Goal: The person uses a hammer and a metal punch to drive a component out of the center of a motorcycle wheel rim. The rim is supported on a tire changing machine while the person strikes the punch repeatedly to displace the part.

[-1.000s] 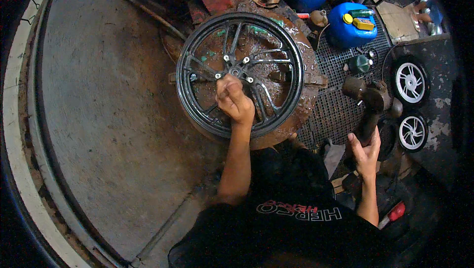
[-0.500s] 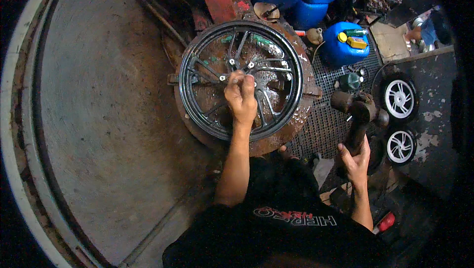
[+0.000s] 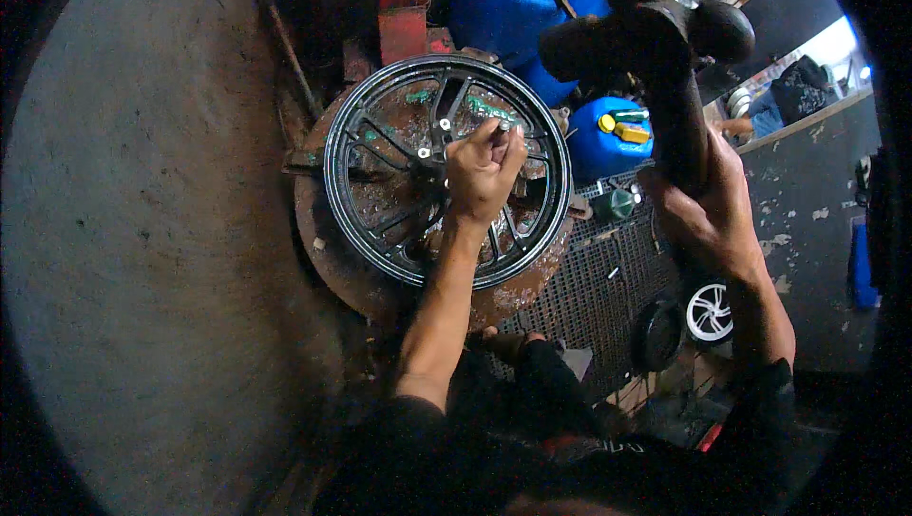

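Observation:
A black spoked wheel rim lies flat on a round, rusty turntable. Over its hub my left hand is closed on a short metal rod; only the shiny round end shows between thumb and fingers, and its lower part is hidden. Bright nuts or bolt heads show around the hub beside that hand. High on the right, my right hand is wrapped round the handle of a dark, heavy hammer, whose head is raised well above the rim's level.
Large blue drums stand behind the turntable, by a red post. A smaller blue container carries yellow and green items. Right of the rim are a dark floor grate and a white spoked wheel. Farther back, a person's arm shows.
My right hand has swung the hammer upward and nearer the view. My left hand has shifted slightly right over the hub, exposing the rod's end. The whole view has shifted.

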The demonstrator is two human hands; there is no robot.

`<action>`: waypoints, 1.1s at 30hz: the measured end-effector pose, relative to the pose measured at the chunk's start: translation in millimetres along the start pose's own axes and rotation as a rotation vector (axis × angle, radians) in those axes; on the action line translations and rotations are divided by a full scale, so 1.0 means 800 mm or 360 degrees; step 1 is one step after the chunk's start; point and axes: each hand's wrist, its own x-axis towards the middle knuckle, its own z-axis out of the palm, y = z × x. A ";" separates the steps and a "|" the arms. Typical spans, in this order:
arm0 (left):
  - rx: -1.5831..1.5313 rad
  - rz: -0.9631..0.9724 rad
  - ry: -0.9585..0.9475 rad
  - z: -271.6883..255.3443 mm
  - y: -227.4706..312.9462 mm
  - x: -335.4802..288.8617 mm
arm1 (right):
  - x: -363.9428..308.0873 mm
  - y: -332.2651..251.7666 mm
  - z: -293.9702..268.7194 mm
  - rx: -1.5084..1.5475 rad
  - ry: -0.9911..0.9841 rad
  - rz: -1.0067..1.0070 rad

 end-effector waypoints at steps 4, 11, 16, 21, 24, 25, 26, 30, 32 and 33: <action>-0.0004 0.0203 -0.0142 -0.003 -0.010 0.002 | 0.000 0.004 0.041 0.0038 0.0010 -0.0075; 0.0067 0.0317 -0.0083 -0.016 -0.026 0.003 | 0.000 -0.036 0.020 0.0119 0.0441 -0.0196; 0.0003 0.0202 -0.0211 -0.010 -0.013 -0.001 | -0.014 -0.033 0.026 -0.0546 0.0117 -0.0226; 0.0056 0.0304 -0.0216 -0.018 -0.022 0.003 | -0.015 -0.041 0.023 -0.0210 0.0209 -0.0090; 0.0094 0.0293 -0.0189 -0.015 -0.010 0.003 | -0.016 -0.043 -0.003 0.0286 0.0527 0.0154; 0.0132 0.0314 -0.0190 -0.014 -0.009 0.004 | -0.018 -0.040 0.001 0.0270 0.0534 0.0079; 0.0126 0.0387 -0.0141 -0.012 -0.011 0.003 | -0.021 -0.031 0.013 -0.0024 0.0412 -0.0160; -0.0014 0.0338 -0.0127 -0.008 -0.015 -0.001 | -0.031 0.009 0.050 -0.0162 -0.0107 0.0079; 0.0015 0.0330 -0.0149 -0.018 -0.022 0.002 | -0.033 -0.015 0.030 0.0016 0.0105 0.0052; -0.0021 0.0329 -0.0138 -0.017 -0.021 0.001 | -0.029 -0.028 0.021 0.0101 0.0265 0.0022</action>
